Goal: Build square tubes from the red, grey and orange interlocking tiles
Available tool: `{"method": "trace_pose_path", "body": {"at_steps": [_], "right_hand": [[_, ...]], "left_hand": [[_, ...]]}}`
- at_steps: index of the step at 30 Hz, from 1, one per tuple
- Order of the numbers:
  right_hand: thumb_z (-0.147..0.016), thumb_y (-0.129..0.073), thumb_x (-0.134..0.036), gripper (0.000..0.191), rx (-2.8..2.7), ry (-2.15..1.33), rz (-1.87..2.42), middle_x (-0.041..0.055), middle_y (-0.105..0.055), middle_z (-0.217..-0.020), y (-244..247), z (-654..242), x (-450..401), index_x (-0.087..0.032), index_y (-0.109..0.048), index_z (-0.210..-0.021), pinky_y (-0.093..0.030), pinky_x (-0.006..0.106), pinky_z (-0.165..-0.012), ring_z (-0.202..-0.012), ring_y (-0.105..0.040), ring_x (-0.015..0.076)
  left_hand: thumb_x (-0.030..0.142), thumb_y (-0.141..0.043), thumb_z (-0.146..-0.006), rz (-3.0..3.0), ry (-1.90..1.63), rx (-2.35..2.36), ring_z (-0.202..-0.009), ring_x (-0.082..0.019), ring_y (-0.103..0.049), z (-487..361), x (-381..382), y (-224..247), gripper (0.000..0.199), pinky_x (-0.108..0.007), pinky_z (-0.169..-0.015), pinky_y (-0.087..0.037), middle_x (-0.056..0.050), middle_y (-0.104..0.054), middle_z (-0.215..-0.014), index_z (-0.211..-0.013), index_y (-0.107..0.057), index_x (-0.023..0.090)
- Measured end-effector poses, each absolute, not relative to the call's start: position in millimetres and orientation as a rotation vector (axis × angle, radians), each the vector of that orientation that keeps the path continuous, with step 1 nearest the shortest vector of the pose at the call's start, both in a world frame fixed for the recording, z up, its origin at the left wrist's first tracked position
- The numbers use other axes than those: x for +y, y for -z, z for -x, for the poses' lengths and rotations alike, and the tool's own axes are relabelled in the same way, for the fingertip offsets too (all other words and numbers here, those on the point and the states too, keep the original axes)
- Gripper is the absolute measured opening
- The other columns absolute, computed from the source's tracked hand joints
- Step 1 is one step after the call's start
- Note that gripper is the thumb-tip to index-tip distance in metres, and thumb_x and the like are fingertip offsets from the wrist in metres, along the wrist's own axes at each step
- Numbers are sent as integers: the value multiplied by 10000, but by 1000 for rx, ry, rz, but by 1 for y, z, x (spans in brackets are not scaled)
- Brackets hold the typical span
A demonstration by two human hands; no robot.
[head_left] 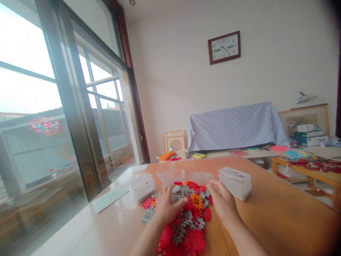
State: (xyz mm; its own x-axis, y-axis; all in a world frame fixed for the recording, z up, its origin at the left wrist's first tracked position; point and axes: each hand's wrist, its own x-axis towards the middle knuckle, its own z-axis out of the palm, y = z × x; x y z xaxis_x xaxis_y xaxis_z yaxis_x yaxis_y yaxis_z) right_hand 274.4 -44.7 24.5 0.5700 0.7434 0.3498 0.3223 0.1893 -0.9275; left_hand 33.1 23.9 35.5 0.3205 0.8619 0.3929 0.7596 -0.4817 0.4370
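Observation:
A heap of flat interlocking plastic building pieces, red, grey and orange, lies on the table in front of me. One orange piece point(197, 201) sits on top, with a grey piece point(198, 224) and a red piece point(195, 241) nearer to me. My left hand point(168, 207) rests on the left side of the heap, thumb and fingers apart. At the heap's right edge is my right hand point(223, 200), turned on its side with slightly bent fingers beside the pieces. I see nothing held in either hand; parts of the heap are hidden beneath the left one.
A lidded clear plastic box point(236, 185) stands right of my right hand. Another whitish box point(143, 187) is at the left, beside a pale flat booklet or box point(110, 198). Clear plastic containers point(177, 175) lie behind the heap. The wooden table point(277, 213) extends rightward.

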Motion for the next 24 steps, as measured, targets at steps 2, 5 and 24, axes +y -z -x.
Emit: {"method": "trace_pose_path", "body": {"at_steps": [2, 5, 24], "right_hand": [[-855, -511, -656, 648, -1105, -425, 1499, 121, -691, -1277, -16, -268, -40, -217, -587, -1326, -501, 392, -992, -1175, -650, 285], [-824, -553, -664, 804, -1329, -360, 1653, 129, -541, -1477, -5, -252, -40, -209, -456, -1481, -390, 446, -1126, -1386, -476, 316], [-783, -594, -326, 539, -1392, -256, 1613, 107, -710, -1243, 5, -241, -30, -201, -643, -1305, -481, 425, -1032, -1171, -647, 289]], "left_hand": [[760, -644, -685, -2482, -725, 1459, -1455, -402, -313, -38, 9, -35, 963, -579, -1172, -226, -90, -384, -1589, -1513, -405, 329], [742, -697, -622, -2523, -551, 1412, -1520, -432, -113, -42, -3, -33, 1091, -655, -1188, -62, -80, -230, -1656, -1559, -328, 323], [181, -624, -741, -2369, -1081, 1149, -1050, -260, -610, -30, 22, -22, 332, -381, -951, -452, -73, -672, -1080, -1057, -691, 253]]}}
